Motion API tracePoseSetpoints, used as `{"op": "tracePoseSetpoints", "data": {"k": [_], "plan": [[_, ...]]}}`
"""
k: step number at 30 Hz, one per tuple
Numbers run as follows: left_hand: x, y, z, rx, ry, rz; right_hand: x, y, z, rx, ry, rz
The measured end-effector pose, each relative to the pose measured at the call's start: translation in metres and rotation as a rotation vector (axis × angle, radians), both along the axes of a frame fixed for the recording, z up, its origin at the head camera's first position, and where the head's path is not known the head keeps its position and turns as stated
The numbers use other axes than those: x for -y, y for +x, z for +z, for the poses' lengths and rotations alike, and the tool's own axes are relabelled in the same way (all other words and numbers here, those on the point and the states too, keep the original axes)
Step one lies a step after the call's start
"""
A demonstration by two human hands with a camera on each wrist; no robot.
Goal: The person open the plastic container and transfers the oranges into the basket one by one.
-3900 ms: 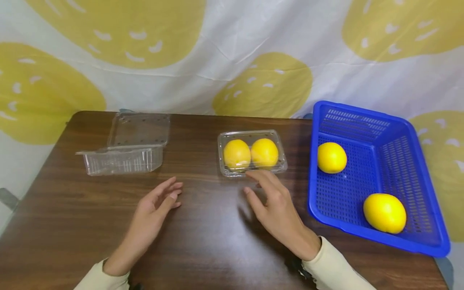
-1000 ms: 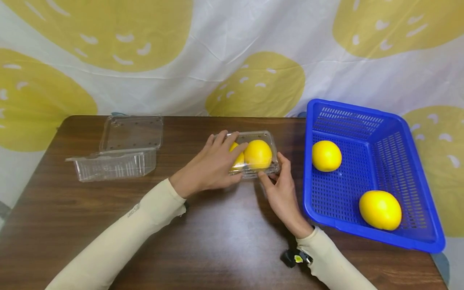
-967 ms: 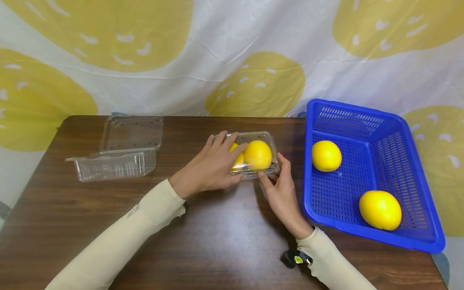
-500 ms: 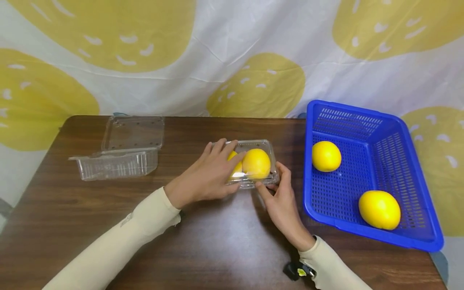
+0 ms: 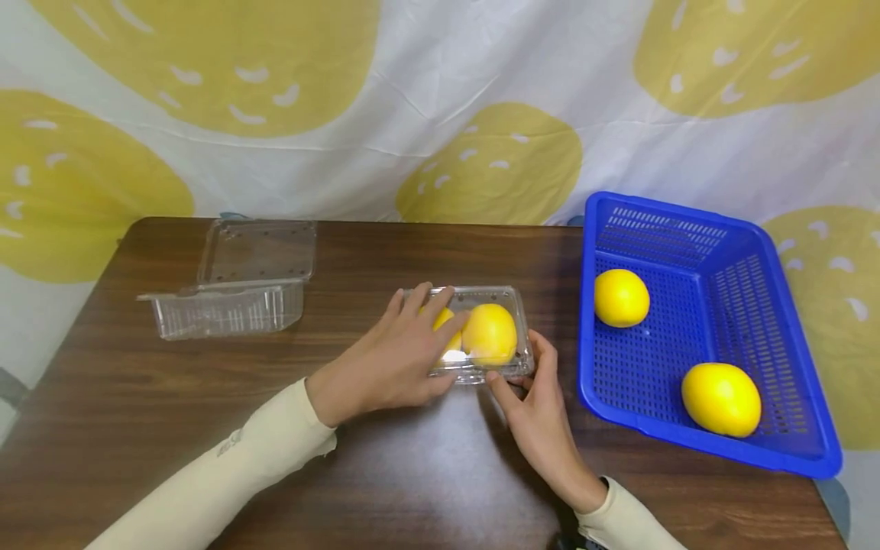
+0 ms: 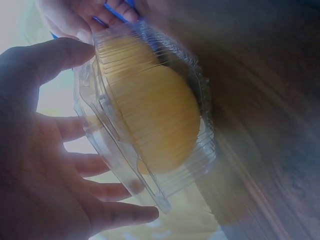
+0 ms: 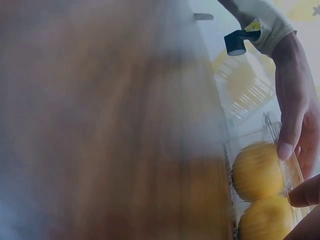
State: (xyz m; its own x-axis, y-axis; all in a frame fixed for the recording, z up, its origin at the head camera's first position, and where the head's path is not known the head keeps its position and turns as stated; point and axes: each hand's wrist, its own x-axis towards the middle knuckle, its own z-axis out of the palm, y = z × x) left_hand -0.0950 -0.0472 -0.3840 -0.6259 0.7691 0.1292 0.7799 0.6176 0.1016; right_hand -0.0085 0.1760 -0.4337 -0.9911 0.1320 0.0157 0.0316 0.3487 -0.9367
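A clear plastic clamshell box (image 5: 474, 374) with two round yellow fruits (image 5: 490, 334) inside stands on the table in front of me, its lid down over them. My left hand (image 5: 395, 355) lies across the left part of the lid with straight, spread fingers, its thumb at the front rim, covering part of one fruit. At the right front corner, my right hand (image 5: 539, 412) grips the box, thumb in front and fingers along the side. The left wrist view shows the box's end wall (image 6: 150, 125) tilted in the picture, with the left thumb at its rim.
A second clear clamshell (image 5: 230, 309) sits lid-open and without fruit at the left back. On the right, a blue plastic basket (image 5: 708, 451) holds two more yellow fruits (image 5: 722, 399). A fruit-patterned cloth (image 5: 440, 153) hangs behind the brown table (image 5: 385, 473).
Both hands came to the box after first hovering apart near it. Over the last second box and hands have moved together toward me; the hold looks the same.
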Motion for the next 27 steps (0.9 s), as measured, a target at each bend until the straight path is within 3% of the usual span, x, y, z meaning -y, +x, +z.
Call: {"op": "tracePoseSetpoints", "data": {"k": [10,17,27], "plan": [[0.004,0.017,0.001,-0.004,-0.019,-0.013,0.004,0.018,0.001,-0.011,0.01,-0.002],[0.003,0.021,0.004,-0.02,-0.047,-0.024,0.007,0.024,-0.002,0.008,-0.004,0.002],[-0.009,0.024,0.02,-0.053,-0.218,-0.004,0.012,0.026,-0.005,0.011,-0.01,-0.015]]}}
